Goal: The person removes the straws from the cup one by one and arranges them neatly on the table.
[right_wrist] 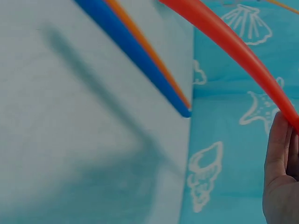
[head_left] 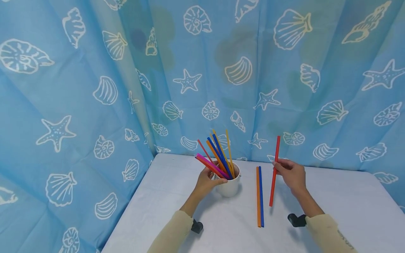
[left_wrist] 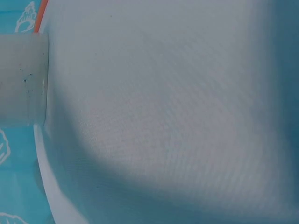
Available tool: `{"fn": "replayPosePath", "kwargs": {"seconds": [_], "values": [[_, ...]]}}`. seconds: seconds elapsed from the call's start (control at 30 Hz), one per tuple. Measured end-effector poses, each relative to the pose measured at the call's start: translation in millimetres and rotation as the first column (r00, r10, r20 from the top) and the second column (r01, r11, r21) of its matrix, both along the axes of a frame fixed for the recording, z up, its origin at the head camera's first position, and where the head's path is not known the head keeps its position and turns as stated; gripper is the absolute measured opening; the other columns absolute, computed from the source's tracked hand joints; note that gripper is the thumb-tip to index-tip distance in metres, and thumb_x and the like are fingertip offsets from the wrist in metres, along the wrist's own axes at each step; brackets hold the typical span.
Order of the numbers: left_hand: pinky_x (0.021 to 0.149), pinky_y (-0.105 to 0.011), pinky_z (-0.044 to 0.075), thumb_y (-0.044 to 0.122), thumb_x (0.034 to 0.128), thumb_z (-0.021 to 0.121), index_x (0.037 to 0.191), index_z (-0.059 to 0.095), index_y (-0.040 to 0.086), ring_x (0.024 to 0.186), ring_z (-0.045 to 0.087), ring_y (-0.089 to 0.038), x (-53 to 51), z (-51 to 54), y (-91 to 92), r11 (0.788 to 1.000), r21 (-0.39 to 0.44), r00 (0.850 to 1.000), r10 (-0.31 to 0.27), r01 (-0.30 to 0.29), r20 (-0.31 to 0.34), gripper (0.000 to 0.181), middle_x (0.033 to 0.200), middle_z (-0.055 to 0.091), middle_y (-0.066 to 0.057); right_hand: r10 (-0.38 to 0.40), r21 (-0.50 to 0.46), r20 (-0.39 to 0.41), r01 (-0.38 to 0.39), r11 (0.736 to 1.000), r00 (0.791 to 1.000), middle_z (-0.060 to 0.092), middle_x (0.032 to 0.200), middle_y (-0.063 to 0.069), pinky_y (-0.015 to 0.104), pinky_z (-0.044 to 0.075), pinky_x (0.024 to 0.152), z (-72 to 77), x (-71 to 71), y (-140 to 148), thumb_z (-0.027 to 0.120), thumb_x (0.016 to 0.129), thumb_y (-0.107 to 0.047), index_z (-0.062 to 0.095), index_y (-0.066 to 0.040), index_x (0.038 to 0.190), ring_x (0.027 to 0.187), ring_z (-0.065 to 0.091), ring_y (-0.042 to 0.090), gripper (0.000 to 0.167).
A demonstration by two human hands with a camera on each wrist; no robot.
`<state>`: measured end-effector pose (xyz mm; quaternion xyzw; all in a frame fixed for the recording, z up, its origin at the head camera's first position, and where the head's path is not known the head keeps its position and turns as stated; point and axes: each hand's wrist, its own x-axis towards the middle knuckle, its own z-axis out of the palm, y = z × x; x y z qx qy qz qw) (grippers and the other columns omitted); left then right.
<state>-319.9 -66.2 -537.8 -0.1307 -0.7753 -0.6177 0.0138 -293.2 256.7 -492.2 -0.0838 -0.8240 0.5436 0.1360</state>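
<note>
My right hand (head_left: 291,175) pinches a red straw (head_left: 274,175) near its upper part, holding it above the table; the right wrist view shows the red straw (right_wrist: 243,53) against the fingers of that hand (right_wrist: 282,172). Left of it an orange straw (head_left: 258,196) and a blue straw (head_left: 261,196) lie side by side. My left hand (head_left: 206,181) grips the left side of a white cup (head_left: 228,188), thumb at the rim. Straws in several colours (head_left: 221,154) lean in the cup. In the left wrist view the cup (left_wrist: 21,79) shows, but not the hand.
A white-covered table (head_left: 152,196) reaches back to a blue curtain (head_left: 202,95) with shell and starfish prints, which also hangs along the left side. Dark devices are strapped at the left wrist (head_left: 197,226) and right wrist (head_left: 296,220).
</note>
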Motion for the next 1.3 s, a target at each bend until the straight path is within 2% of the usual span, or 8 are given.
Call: {"fn": "replayPosePath", "kwargs": {"seconds": [0.2,0.3,0.47,0.6,0.8,0.97,1.3], "values": [[0.109,-0.038,0.037,0.032,0.0766,0.084,0.139,0.052,0.022,0.136,0.043,-0.021,1.8,0.2,-0.5,1.000,0.000,1.000,0.012,-0.012,0.018,0.071,0.142,0.051,0.005,0.009,0.028,0.070,-0.011,1.000,0.997,0.066,0.113,0.017,0.030,0.056,0.081,-22.6,1.3,1.5,0.065,0.093,-0.040,0.064,-0.003,0.125,0.088,0.070,0.016,0.049],[0.109,-0.037,0.037,0.032,0.0762,0.084,0.139,0.052,0.023,0.135,0.043,-0.019,2.7,0.3,-0.9,1.000,-0.006,1.000,0.017,-0.017,0.023,0.071,0.141,0.051,0.006,0.018,0.034,0.112,-0.022,0.999,0.994,0.066,0.110,0.017,0.030,0.057,0.079,-31.5,2.0,2.3,0.064,0.094,-0.039,0.064,-0.002,0.124,0.087,0.070,0.019,0.048],[0.109,-0.034,0.037,0.033,0.0762,0.084,0.138,0.053,0.024,0.135,0.043,-0.015,1.7,-0.8,-1.4,1.000,-0.005,1.000,0.014,-0.014,0.020,0.070,0.139,0.052,0.009,0.040,0.040,0.157,-0.046,0.998,0.987,0.066,0.107,0.018,0.021,0.057,0.072,-42.0,3.2,1.6,0.064,0.095,-0.036,0.063,0.000,0.123,0.084,0.070,0.020,0.046],[0.109,-0.036,0.037,0.033,0.0769,0.084,0.138,0.053,0.024,0.135,0.043,-0.016,1.9,-1.5,-1.7,1.000,-0.006,1.000,0.013,-0.013,0.016,0.069,0.139,0.053,0.008,0.041,0.063,0.189,-0.054,0.997,0.981,0.066,0.104,0.018,0.022,0.056,0.070,-49.8,3.5,-1.1,0.066,0.094,-0.035,0.064,0.002,0.120,0.081,0.069,0.021,0.045],[0.108,-0.034,0.037,0.032,0.0776,0.083,0.138,0.052,0.022,0.135,0.044,-0.015,2.8,-1.5,-0.7,1.000,-0.011,1.000,0.013,-0.013,0.021,0.068,0.139,0.053,0.008,0.022,0.085,0.236,-0.043,0.995,0.972,0.067,0.101,0.017,0.023,0.056,0.067,-56.6,6.3,-5.7,0.066,0.093,-0.031,0.066,0.003,0.116,0.078,0.065,0.021,0.041],[0.109,-0.034,0.037,0.032,0.0773,0.084,0.137,0.052,0.024,0.135,0.043,-0.014,1.2,0.5,-0.1,1.000,-0.009,1.000,0.007,-0.007,0.013,0.068,0.138,0.053,0.010,0.003,0.099,0.223,-0.026,0.995,0.975,0.068,0.098,0.017,0.022,0.055,0.062,-59.7,6.0,-6.9,0.066,0.093,-0.029,0.067,0.004,0.114,0.076,0.064,0.021,0.039],[0.108,-0.034,0.038,0.032,0.0766,0.084,0.138,0.052,0.023,0.134,0.044,-0.014,0.3,-0.5,0.6,1.000,-0.004,1.000,0.008,-0.008,0.026,0.069,0.137,0.053,0.011,0.023,0.134,0.265,-0.061,0.989,0.964,0.068,0.092,0.015,0.015,0.046,0.050,-71.4,4.9,-12.2,0.069,0.091,-0.031,0.067,0.006,0.111,0.068,0.063,0.018,0.041]]}}
